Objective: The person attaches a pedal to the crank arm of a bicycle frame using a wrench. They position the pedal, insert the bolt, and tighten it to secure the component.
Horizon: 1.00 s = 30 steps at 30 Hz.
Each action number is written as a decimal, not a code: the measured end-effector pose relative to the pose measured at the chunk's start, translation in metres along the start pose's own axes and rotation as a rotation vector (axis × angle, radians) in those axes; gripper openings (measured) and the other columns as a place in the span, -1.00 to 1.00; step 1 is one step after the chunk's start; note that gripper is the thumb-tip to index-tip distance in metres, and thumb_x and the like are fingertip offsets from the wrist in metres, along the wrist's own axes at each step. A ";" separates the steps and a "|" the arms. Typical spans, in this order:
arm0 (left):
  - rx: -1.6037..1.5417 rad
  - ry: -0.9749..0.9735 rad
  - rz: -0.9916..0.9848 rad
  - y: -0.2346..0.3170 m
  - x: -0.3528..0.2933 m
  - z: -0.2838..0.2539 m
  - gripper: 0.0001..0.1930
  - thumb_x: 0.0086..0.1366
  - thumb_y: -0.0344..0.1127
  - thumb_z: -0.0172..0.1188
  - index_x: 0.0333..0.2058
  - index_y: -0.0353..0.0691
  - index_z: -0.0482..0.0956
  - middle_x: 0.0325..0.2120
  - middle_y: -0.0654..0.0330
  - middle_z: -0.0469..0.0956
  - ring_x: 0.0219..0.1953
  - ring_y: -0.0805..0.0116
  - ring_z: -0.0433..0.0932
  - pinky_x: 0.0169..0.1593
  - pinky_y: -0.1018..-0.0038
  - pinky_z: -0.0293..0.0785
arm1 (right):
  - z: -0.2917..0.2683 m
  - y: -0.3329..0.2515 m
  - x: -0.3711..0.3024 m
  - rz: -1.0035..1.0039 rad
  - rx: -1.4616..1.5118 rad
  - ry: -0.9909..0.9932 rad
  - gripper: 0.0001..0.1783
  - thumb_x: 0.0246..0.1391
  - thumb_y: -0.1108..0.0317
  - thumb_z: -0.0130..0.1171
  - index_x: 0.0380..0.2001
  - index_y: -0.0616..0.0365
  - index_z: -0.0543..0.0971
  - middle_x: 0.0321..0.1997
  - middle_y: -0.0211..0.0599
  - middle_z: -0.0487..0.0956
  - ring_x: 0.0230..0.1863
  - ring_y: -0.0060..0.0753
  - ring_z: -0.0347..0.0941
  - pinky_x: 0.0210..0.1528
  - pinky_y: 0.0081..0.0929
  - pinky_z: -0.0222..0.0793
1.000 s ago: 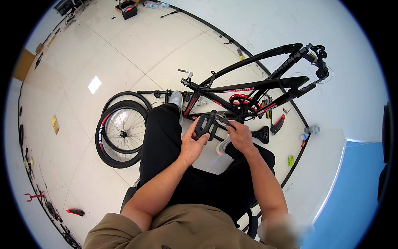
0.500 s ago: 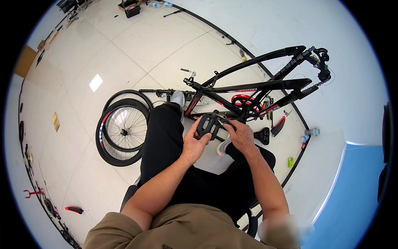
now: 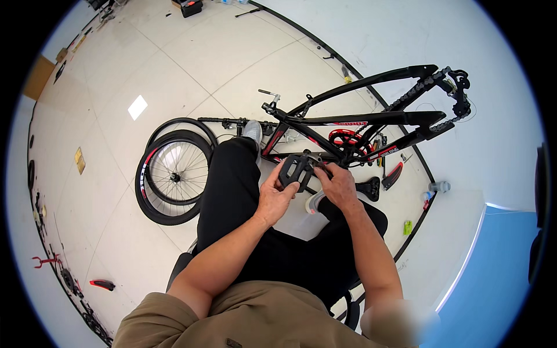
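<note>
A black bicycle pedal (image 3: 296,170) with an open cage lies between my two hands, over my lap. My left hand (image 3: 275,197) is closed on its left side, thumb on the near edge and fingers behind. At the pedal's right end, by the axle, the fingers of my right hand (image 3: 338,187) are pinched together; what they grip is mostly hidden. Just beyond the hands a black and red bicycle frame (image 3: 377,120) rests with its red chainring (image 3: 346,139) facing up and its chain (image 3: 419,88) running to the rear end.
Left of my leg lie a spoked wheel (image 3: 174,177) and a second tyre (image 3: 183,123). A black saddle (image 3: 368,189) and a red-black fender piece (image 3: 393,176) are right of my right foot. Handlebars (image 3: 232,122) lie past my left shoe. Bottles (image 3: 440,186) stand along the wall.
The view has shifted slightly, so the frame sits a little farther right. Both hands keep their hold around the pedal, which has turned slightly.
</note>
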<state>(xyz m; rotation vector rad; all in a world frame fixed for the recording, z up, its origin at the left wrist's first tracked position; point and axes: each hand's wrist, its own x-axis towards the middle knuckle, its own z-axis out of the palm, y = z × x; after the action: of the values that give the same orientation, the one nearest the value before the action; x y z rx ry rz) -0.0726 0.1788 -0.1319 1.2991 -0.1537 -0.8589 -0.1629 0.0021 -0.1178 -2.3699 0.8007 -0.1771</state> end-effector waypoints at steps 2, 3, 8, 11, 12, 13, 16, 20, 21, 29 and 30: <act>0.030 0.002 0.004 0.000 0.000 -0.001 -0.30 0.23 -0.54 0.22 0.35 -0.10 0.28 -0.46 0.34 0.55 -0.50 0.62 0.47 -0.37 0.62 0.47 | -0.002 0.000 0.000 -0.027 0.007 0.029 -0.66 0.18 0.06 0.21 -0.37 0.14 0.63 -0.52 -0.07 0.62 -0.37 0.09 0.58 -0.29 -0.08 0.45; 0.029 0.000 0.004 0.000 0.000 -0.001 -0.30 0.23 -0.54 0.22 0.35 -0.10 0.28 -0.46 0.34 0.54 -0.50 0.62 0.47 -0.37 0.62 0.47 | -0.002 -0.001 0.000 -0.041 0.011 0.043 -0.67 0.18 0.06 0.21 -0.36 0.13 0.63 -0.51 -0.08 0.62 -0.37 0.08 0.58 -0.29 -0.09 0.45; 0.029 -0.006 0.012 -0.001 0.000 -0.001 -0.30 0.23 -0.54 0.23 0.36 -0.10 0.28 -0.47 0.34 0.54 -0.49 0.62 0.47 -0.38 0.62 0.45 | -0.011 -0.007 -0.001 -0.082 -0.070 0.004 -0.70 0.18 0.10 0.21 -0.38 0.13 0.62 -0.49 -0.12 0.62 -0.38 0.06 0.58 -0.31 -0.12 0.44; 0.016 -0.003 0.024 -0.001 0.000 0.000 -0.29 0.22 -0.54 0.23 0.35 -0.12 0.27 -0.47 0.34 0.55 -0.50 0.62 0.47 -0.38 0.61 0.46 | -0.004 0.002 0.002 -0.171 -0.065 0.045 -0.74 0.17 0.17 0.23 -0.41 0.15 0.60 -0.46 -0.11 0.61 -0.37 0.07 0.56 -0.32 -0.13 0.43; 0.002 -0.007 0.018 -0.001 0.000 0.001 -0.29 0.22 -0.54 0.23 0.35 -0.12 0.27 -0.47 0.34 0.55 -0.50 0.62 0.47 -0.38 0.61 0.46 | -0.001 0.006 0.003 -0.210 -0.058 0.064 -0.76 0.17 0.20 0.23 -0.42 0.16 0.60 -0.46 -0.10 0.60 -0.37 0.07 0.56 -0.33 -0.13 0.43; -0.011 -0.010 0.011 -0.002 0.001 0.001 -0.29 0.22 -0.54 0.23 0.35 -0.12 0.27 -0.47 0.34 0.55 -0.50 0.62 0.47 -0.38 0.61 0.47 | 0.002 0.010 0.002 -0.212 -0.027 0.079 -0.77 0.16 0.22 0.24 -0.42 0.16 0.59 -0.45 -0.09 0.60 -0.37 0.07 0.55 -0.33 -0.13 0.43; -0.040 -0.008 0.001 -0.003 0.001 -0.001 -0.29 0.22 -0.55 0.23 0.35 -0.12 0.27 -0.46 0.34 0.55 -0.50 0.62 0.46 -0.37 0.60 0.48 | 0.008 0.007 0.003 -0.225 0.052 0.106 -0.80 0.15 0.27 0.25 -0.43 0.19 0.58 -0.45 -0.07 0.58 -0.37 0.08 0.54 -0.33 -0.12 0.42; -0.069 -0.007 -0.019 -0.001 0.000 0.000 -0.30 0.22 -0.55 0.24 0.35 -0.13 0.27 -0.44 0.35 0.55 -0.49 0.62 0.46 -0.37 0.60 0.48 | 0.003 0.001 0.004 -0.202 0.064 0.075 -0.81 0.14 0.29 0.25 -0.43 0.20 0.58 -0.46 -0.06 0.57 -0.37 0.11 0.53 -0.33 -0.11 0.41; -0.076 -0.010 -0.015 -0.001 0.000 0.000 -0.30 0.22 -0.55 0.24 0.35 -0.13 0.27 -0.43 0.35 0.55 -0.49 0.62 0.46 -0.37 0.60 0.48 | 0.002 0.000 0.005 -0.190 0.060 0.057 -0.81 0.14 0.29 0.24 -0.43 0.19 0.58 -0.47 -0.06 0.57 -0.37 0.11 0.53 -0.33 -0.11 0.41; -0.168 -0.017 -0.049 -0.005 0.002 -0.001 -0.29 0.22 -0.56 0.24 0.35 -0.17 0.26 -0.39 0.34 0.57 -0.47 0.62 0.47 -0.37 0.60 0.48 | 0.009 0.009 0.006 -0.212 0.057 0.084 -0.80 0.14 0.28 0.25 -0.44 0.19 0.59 -0.48 -0.05 0.58 -0.40 0.09 0.54 -0.36 -0.13 0.42; -0.176 -0.014 -0.050 -0.005 0.002 -0.001 -0.29 0.22 -0.56 0.24 0.35 -0.18 0.26 -0.38 0.34 0.57 -0.47 0.62 0.47 -0.37 0.60 0.48 | 0.010 0.008 0.007 -0.205 0.067 0.091 -0.79 0.13 0.26 0.26 -0.44 0.19 0.60 -0.50 -0.05 0.58 -0.41 0.08 0.54 -0.37 -0.14 0.42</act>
<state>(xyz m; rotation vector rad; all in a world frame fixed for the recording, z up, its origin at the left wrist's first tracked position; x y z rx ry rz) -0.0728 0.1781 -0.1373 1.1359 -0.0553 -0.9040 -0.1585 -0.0017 -0.1312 -2.3913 0.5814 -0.3926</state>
